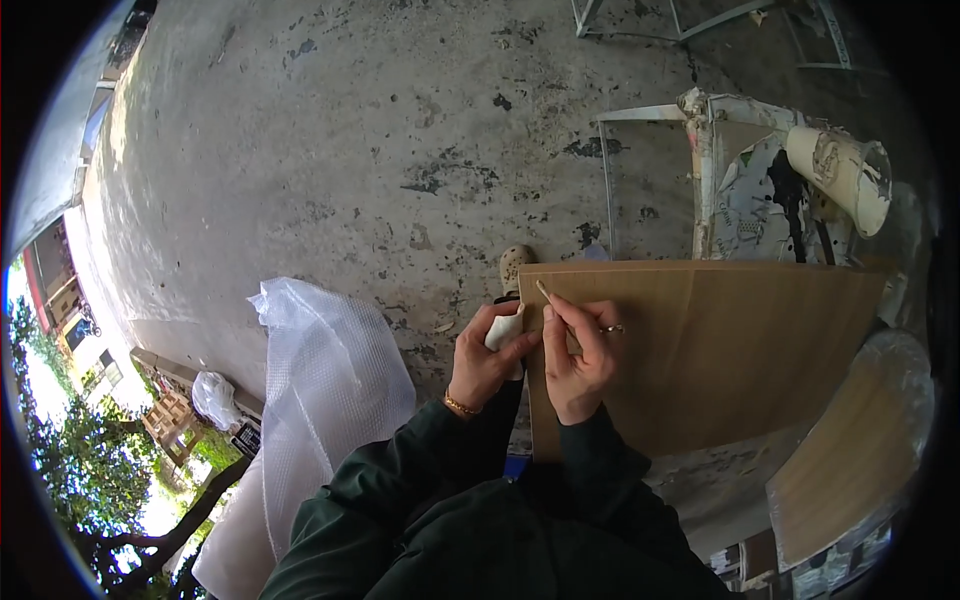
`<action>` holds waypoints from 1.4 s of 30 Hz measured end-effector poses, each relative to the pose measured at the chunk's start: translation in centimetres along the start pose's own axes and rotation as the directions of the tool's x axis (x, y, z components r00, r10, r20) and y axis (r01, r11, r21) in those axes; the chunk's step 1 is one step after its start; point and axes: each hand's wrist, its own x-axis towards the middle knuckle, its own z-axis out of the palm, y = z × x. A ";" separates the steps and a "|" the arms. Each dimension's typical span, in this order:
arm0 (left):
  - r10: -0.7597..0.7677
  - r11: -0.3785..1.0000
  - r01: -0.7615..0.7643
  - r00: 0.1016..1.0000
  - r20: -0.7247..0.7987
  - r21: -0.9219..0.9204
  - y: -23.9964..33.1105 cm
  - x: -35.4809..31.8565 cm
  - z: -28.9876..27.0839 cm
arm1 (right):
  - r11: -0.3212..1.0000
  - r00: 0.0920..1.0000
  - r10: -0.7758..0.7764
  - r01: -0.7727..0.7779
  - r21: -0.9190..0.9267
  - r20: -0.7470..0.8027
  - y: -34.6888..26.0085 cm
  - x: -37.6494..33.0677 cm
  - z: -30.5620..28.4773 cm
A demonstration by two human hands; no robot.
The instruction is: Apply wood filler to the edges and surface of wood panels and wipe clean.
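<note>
Left hand is gripping a white object beside the wooden surface; right hand is pinching a thin stick near its far-left corner. Scuffed concrete is stretching ahead, bubble wrap lying at left, a paint-crusted stand standing beyond.

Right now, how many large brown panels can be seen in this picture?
2. The larger panel is below the right hand and extends to its right; the film-wrapped panel is near the lower right edge. More may be hidden beneath them.
</note>
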 end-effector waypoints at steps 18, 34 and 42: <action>0.169 0.984 -0.169 0.986 0.000 0.058 -1.0 0.3 0.4 | 0.980 0.995 -0.100 0.102 -0.173 0.024 -0.3 0.0 2.0; -0.011 0.993 0.029 0.988 0.154 -0.110 -0.9 0.0 -0.9 | 0.972 0.991 -0.096 0.074 -0.224 -0.090 0.7 -0.4 1.9; 0.010 0.868 0.071 0.987 0.161 -0.492 0.1 0.1 -2.5 | 0.962 0.991 -0.119 0.099 -0.253 -0.067 0.6 -0.4 1.9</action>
